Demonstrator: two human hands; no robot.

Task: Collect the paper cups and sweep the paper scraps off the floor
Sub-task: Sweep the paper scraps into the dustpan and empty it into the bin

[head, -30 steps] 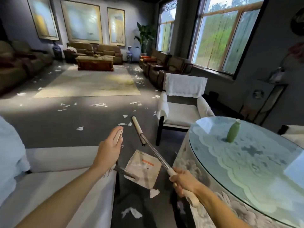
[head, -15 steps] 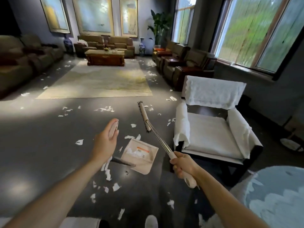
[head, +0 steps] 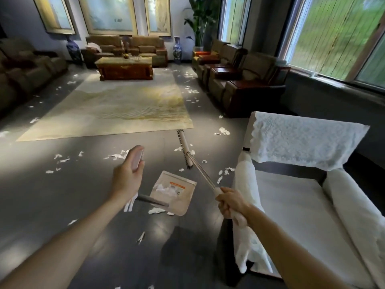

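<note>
My right grip (head: 231,202) is wrapped round the broom (head: 200,169), left grip (head: 127,178) clutching the dustpan (head: 177,197) handle. A few paper scraps (head: 164,187) sit in the pan between my grips, plenty lie beyond them on the floor (head: 62,205). No cups seen.

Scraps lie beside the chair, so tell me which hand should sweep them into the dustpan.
Right. The right hand grips the broom, whose head is down close to those scraps. The left hand holds the dustpan by its handle, so it is probably best left steadying the pan.
</note>
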